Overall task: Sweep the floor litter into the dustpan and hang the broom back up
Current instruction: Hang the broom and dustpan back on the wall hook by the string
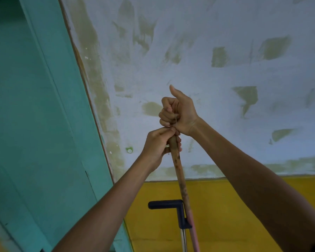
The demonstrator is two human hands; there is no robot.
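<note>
The broom handle (180, 171), a worn brown stick turning pink lower down, stands upright against the wall in the middle of the view. My left hand (158, 148) grips its top end. Just above, my right hand (178, 113) is closed in a fist with the thumb up, pinching a thin wire or string loop at the tip of the handle. The broom head is out of view. A dark blue handle (167, 204) on a metal pole, perhaps the dustpan's, stands beside the broom at the bottom. No hook or nail is visible under my fingers.
The wall (225, 79) ahead is patchy white-blue above and yellow below. A teal door frame (44, 124) runs down the left side. A small green sticker (129, 150) sits on the wall near the frame.
</note>
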